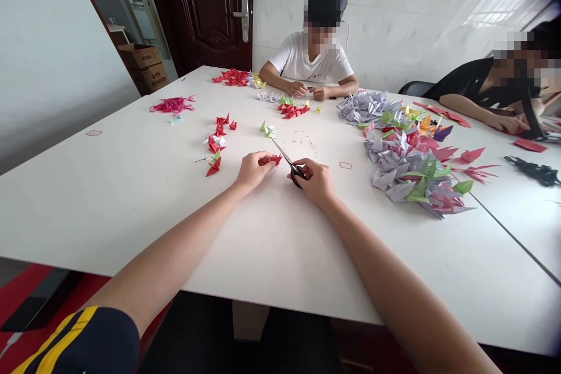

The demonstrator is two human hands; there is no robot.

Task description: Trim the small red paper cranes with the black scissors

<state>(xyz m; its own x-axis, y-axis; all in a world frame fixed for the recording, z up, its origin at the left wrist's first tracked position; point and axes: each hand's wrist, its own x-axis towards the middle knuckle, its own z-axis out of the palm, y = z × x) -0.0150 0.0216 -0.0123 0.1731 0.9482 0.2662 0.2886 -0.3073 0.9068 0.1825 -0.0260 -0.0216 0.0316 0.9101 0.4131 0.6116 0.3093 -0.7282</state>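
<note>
Pinched in the fingertips of my left hand (255, 170) is a small red paper crane (276, 159), partly covered by those fingers. My right hand (316, 180) grips the black handles of a pair of scissors (287, 159). The blades point up and left, just right of the red crane; whether they touch it I cannot tell. Beyond the blade tips sits a green and white paper crane (268, 130). Left of my hands runs a loose line of red, white and green cranes (214, 143). Tiny red paper scraps (304, 141) lie scattered past the scissors.
A large heap of grey, green and pink cranes (407, 163) covers the table's right side. Pink cord or paper (173, 105) lies at the far left. Across the white table (131, 187) sits a person in a white shirt (309, 61); another person in black (473, 87) works at right.
</note>
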